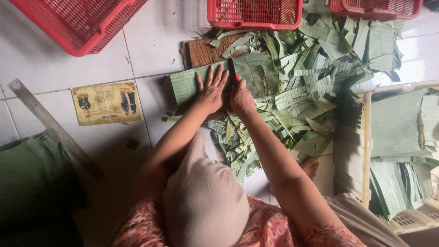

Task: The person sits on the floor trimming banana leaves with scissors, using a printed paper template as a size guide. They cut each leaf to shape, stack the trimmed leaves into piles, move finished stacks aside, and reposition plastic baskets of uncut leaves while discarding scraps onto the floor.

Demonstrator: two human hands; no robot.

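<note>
Left hand [211, 91] spread flat on banana leaf [219, 80]; right hand [241, 99] pinching red-handled blade [237, 78]

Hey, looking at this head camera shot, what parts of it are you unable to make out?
- Tool in the right hand: only a red tip shows; the fist hides the rest.
- Leaf sheet middle: covered by the flat left hand.
- Wooden board: mostly buried under leaf strips.
- Red baskets: cut off by the top edge.
- Printed card: too small to read.
- Dark bundle at lower left: in shadow.
</note>
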